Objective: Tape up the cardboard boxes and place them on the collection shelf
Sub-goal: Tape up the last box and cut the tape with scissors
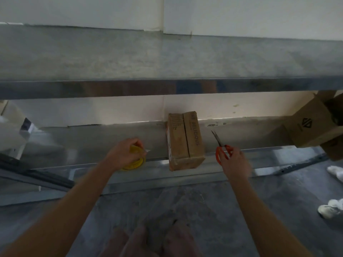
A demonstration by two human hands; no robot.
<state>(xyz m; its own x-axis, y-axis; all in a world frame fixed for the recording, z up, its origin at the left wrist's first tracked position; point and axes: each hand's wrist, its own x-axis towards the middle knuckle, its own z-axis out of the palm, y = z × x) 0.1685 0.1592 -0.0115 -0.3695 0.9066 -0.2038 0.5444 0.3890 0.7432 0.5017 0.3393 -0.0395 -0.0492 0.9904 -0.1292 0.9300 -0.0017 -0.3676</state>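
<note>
A small brown cardboard box (184,140) lies on the lower metal shelf (92,138), its top flaps closed along a dark centre seam. Left of the box, my left hand (123,153) grips a yellow roll of clear tape (136,160), with a short loose tape end sticking out to the right. Right of the box, my right hand (234,160) holds orange-handled scissors (221,145) whose blades are closed and point up and to the left. Neither hand touches the box.
An upper metal shelf (167,58) spans the view above. Larger open cardboard boxes (313,125) sit at the right end of the lower shelf. White shoes (332,208) of another person stand on the grey floor at the right. A white object (11,130) sits at the left.
</note>
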